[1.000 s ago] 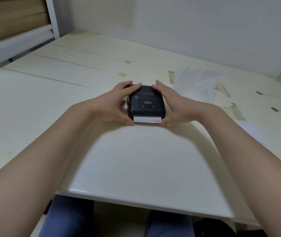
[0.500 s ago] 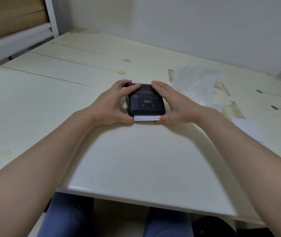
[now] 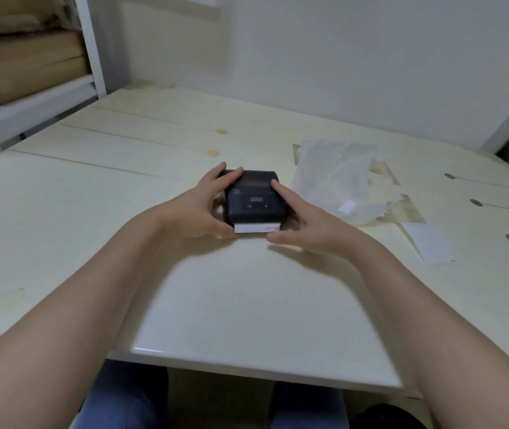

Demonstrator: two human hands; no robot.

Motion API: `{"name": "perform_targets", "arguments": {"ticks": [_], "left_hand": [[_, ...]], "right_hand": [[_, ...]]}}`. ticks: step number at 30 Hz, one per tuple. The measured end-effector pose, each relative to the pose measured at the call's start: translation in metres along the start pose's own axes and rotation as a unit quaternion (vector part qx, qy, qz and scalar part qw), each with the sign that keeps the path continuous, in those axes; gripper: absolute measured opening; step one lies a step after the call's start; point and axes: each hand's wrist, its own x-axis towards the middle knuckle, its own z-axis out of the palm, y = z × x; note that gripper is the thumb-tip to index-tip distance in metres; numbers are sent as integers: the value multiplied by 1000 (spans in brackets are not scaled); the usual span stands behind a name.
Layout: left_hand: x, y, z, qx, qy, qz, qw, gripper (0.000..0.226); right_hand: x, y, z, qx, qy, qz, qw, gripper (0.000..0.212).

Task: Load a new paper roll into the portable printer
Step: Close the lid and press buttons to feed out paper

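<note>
A small black portable printer [image 3: 254,199] lies flat on the pale wooden table [image 3: 123,193], lid closed, its small display facing up. A white strip of paper [image 3: 254,228] with a red mark at its right end sticks out of the near edge. My left hand [image 3: 203,205] grips the printer's left side, fingers over the far corner and thumb at the near corner. My right hand [image 3: 299,221] holds the right side, index finger on top near the lid and thumb by the paper's right end.
A crumpled clear plastic wrapper [image 3: 336,178] lies just right of the printer, with a small white label [image 3: 347,207] on it. A loose white paper slip [image 3: 429,241] lies further right. Cardboard boxes [image 3: 21,63] sit on a white shelf at the far left.
The camera has tilted up, so more wall shows. Both hands stay on the printer; my right index finger has moved onto its top.
</note>
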Motion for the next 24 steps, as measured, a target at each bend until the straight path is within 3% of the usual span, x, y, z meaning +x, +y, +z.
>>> {"name": "perform_targets", "arguments": {"ticks": [4,7,9,13,19,24], "left_hand": [[-1,8,1,-19,-35,-25,999,112],[-1,11,3,-44,-1,-23,999,83],[0,11,5,-59,32,-16,998,64],[0,11,11,-39,61,4,997,56],[1,12,15,-46,81,-3,996,56],[7,18,13,-78,88,-19,993,58]], "right_hand": [[-1,-14,10,-20,116,29,993,71],[2,-15,11,6,229,123,966,48],[1,-16,11,68,215,180,958,42],[-4,-22,16,177,167,203,948,50],[2,-15,24,181,171,210,946,40],[2,-16,19,175,217,184,942,42]]}}
